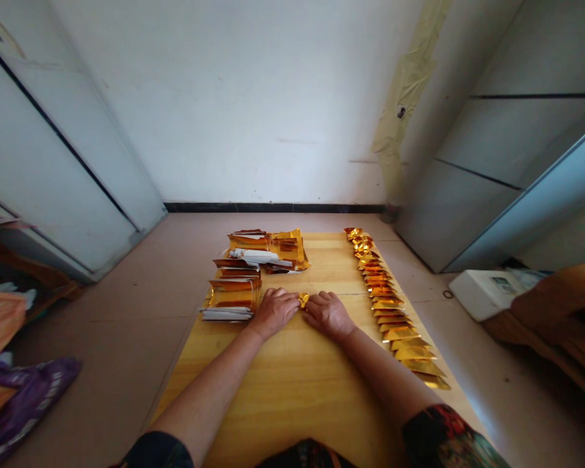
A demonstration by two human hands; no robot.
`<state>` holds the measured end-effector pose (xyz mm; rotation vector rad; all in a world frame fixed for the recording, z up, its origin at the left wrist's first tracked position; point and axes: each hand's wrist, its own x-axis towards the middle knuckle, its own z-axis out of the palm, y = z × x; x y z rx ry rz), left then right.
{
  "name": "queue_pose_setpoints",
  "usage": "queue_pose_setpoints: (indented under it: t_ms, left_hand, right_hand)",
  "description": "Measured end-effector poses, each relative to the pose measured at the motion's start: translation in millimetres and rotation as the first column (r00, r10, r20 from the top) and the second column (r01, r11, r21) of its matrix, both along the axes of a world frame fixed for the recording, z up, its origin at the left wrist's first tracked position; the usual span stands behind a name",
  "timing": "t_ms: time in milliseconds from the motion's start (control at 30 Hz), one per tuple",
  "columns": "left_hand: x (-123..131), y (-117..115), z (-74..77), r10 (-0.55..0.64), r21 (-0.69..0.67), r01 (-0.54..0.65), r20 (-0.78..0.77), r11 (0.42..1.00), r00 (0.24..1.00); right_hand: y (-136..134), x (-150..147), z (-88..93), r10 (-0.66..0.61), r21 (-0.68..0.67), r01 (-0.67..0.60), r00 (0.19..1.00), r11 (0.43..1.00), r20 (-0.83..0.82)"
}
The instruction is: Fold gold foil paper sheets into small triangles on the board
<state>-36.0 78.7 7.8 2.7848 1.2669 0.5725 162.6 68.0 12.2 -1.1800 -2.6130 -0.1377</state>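
Keep the left hand (pixel 273 313) and right hand (pixel 327 316) nearly shut, fingertips (pixel 310 303) pinching the foil piece (pixel 303 299) evenly; foil stacks (pixel 234 299) lie left of it, foil triangles (pixel 389 309) right.

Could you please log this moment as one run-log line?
left hand: holds gold foil piece | right hand: holds same piece | left side: foil stacks | right side: folded foil row

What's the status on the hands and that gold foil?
Left hand and right hand at small gold foil piece, fingertips on it. Stacked foil sheets beside left hand. Row of folded gold foil triangles right of right hand.
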Motion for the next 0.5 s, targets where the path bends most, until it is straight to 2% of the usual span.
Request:
queue_pose_setpoints:
  t_ms: [267, 400, 500]
  left_hand:
    - [11, -5, 7.2, 0.080, 0.005, -0.080, 0.043, 0.997, 0.996]
    - [13, -9, 4.9, 0.088, 0.022, -0.089, 0.056, 0.996, 0.995]
    - [12, -10, -1.1, 0.096, 0.021, -0.098, 0.072, 0.995, 0.993]
  right_hand:
    - [-7, -17, -6.0, -0.187, -0.041, 0.188, 0.982, 0.981, 0.035]
    - [-10, -14, -6.5, -0.207, -0.062, 0.209, 0.978, 0.976, 0.037]
    - [-12, -10, -5.6, -0.216, -0.082, 0.213, 0.976, 0.974, -0.021]
